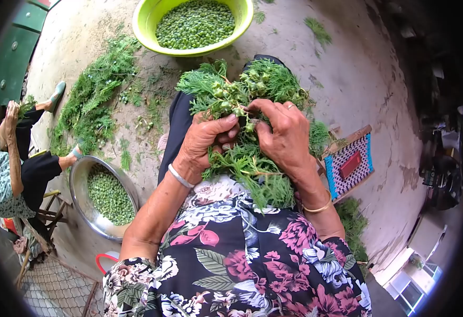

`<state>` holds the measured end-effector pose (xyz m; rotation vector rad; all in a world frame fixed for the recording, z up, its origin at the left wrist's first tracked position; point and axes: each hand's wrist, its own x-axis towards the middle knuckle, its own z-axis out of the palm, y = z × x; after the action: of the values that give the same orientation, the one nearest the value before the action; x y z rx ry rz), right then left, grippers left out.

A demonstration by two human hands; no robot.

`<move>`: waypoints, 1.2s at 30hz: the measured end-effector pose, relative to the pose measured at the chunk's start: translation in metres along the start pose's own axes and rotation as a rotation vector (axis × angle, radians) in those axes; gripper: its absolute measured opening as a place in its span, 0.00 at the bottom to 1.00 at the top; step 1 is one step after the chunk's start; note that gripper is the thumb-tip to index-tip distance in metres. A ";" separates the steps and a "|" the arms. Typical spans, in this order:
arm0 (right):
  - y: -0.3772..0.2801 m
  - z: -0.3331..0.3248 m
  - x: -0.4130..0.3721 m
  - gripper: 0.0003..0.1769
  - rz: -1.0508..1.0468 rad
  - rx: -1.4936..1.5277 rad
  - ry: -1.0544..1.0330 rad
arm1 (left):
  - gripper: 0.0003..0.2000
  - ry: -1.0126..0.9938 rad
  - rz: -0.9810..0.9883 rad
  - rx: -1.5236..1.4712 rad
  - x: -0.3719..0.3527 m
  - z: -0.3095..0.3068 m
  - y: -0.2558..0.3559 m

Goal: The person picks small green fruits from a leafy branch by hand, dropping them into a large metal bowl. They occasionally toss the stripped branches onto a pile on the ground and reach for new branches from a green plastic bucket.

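Note:
My left hand (pixel 210 138) is closed, its thumb and fingers pinching a leafy evergreen sprig (pixel 205 87) above my lap. Small green cones (pixel 255 83) cluster along its twigs. Beside it, the bent fingers of my right hand (pixel 281 134) are also closed, thumb and forefinger at a stem of the same sprig near the cones. Whatever lies deeper inside the right fingers is hidden. More cut evergreen foliage (pixel 263 177) rests below both hands against my floral top.
Ahead stands a lime-green basin (pixel 141 24) of green cones. A metal bowl (pixel 75 185) with more cones is at left, near a seated person (pixel 4 169) holding a sprig. Evergreen branches (pixel 91 100) lie on the floor. A woven-seat stool (pixel 366 153) bearing a red object (pixel 351 164) is at right.

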<state>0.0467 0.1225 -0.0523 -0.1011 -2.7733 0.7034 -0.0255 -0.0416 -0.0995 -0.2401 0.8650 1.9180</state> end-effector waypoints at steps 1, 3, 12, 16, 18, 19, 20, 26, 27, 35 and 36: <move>0.001 0.004 0.000 0.13 0.001 0.001 0.000 | 0.08 -0.018 0.012 -0.018 0.001 -0.002 0.000; 0.003 0.013 0.001 0.16 0.008 -0.094 -0.025 | 0.08 -0.006 0.050 0.044 -0.002 0.003 0.004; 0.007 0.036 -0.001 0.07 0.002 -0.123 0.102 | 0.09 0.160 0.299 1.068 -0.040 0.020 0.030; 0.008 0.038 0.002 0.09 0.011 -0.117 0.114 | 0.20 -0.191 0.613 1.466 -0.064 0.044 0.022; 0.006 0.031 0.006 0.09 0.064 -0.121 0.056 | 0.17 -0.250 0.691 1.387 -0.053 0.044 0.007; 0.003 0.025 0.009 0.09 0.060 -0.121 0.060 | 0.14 -0.223 0.710 1.370 -0.042 0.036 0.005; 0.000 0.019 0.011 0.09 0.104 -0.106 0.044 | 0.12 -0.140 0.692 1.382 -0.032 0.024 0.000; 0.001 0.019 0.006 0.12 0.342 0.074 0.120 | 0.04 0.002 0.623 1.358 0.004 -0.001 -0.031; 0.001 0.029 -0.001 0.11 0.270 0.051 0.208 | 0.05 0.006 0.540 1.199 0.025 -0.024 -0.050; 0.004 0.052 -0.011 0.11 0.138 0.030 0.322 | 0.09 0.141 0.149 0.987 -0.013 -0.010 0.002; 0.004 0.052 -0.011 0.11 0.110 -0.008 0.314 | 0.07 0.133 0.206 0.995 -0.020 -0.016 0.008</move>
<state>0.0425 0.1010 -0.1008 -0.3375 -2.4839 0.6411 -0.0252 -0.0684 -0.0968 0.3381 1.8624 1.4362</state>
